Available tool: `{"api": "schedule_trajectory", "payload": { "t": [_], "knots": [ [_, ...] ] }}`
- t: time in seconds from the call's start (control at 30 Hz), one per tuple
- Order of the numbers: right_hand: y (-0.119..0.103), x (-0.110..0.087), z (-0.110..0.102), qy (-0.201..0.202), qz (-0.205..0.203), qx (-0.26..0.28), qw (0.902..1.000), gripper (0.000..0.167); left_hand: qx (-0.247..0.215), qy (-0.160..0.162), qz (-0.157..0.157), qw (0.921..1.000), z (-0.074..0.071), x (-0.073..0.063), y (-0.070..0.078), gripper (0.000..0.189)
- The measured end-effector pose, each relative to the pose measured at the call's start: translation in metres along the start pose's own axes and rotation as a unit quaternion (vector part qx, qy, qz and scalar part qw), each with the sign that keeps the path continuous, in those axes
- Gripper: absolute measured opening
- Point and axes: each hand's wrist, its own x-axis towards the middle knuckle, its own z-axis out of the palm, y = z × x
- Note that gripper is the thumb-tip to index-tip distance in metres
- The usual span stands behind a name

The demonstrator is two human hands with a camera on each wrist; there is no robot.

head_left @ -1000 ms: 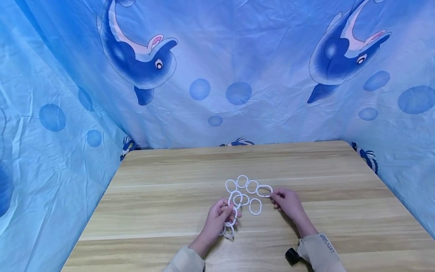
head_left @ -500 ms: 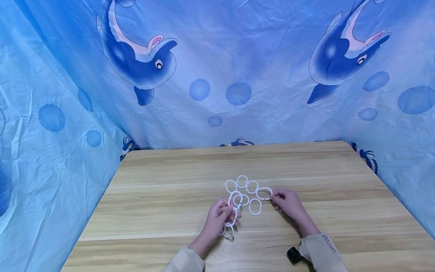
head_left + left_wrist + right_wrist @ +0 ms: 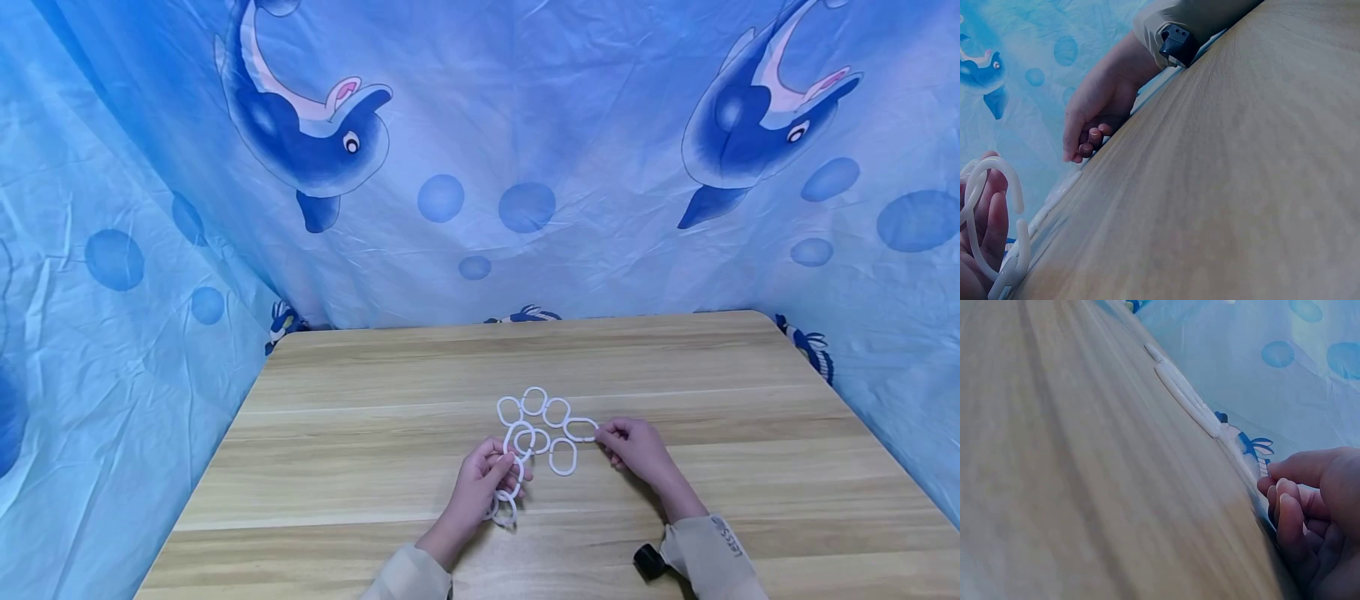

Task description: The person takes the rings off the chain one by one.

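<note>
White plastic chain links lie together near the middle of the table. My left hand (image 3: 480, 479) holds a white link (image 3: 1011, 178) between thumb and fingers; a small opening shows in its side in the left wrist view. Other links hook onto it: one large link (image 3: 506, 439) beyond the hand, and some hanging below the palm. With thumb and forefinger my right hand (image 3: 633, 446) pinches the right end of an oval link (image 3: 581, 419), which lies at the end of a row of rounder links (image 3: 535, 388). A separate oval link (image 3: 576, 457) lies between the hands.
The wood-grain table (image 3: 360, 467) runs back to a blue curtain (image 3: 600, 258) printed with dolphins. A black wrist device (image 3: 649, 562) sits at the right sleeve, close over the tabletop.
The oval link in my right hand has swung slightly toward me, its left end now lower beside the row. My left hand and the other links have hardly moved.
</note>
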Motion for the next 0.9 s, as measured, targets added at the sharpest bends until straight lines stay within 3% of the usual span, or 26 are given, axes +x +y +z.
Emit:
{"api": "schedule_trajectory", "payload": {
  "t": [0.9],
  "knots": [
    [-0.0021, -0.0015, -0.0039, -0.011, 0.039, 0.085, 0.9955, 0.021, -0.004, -0.014, -0.006, 0.9999, -0.0011, -0.0013, -0.0010, 0.032]
  ]
}}
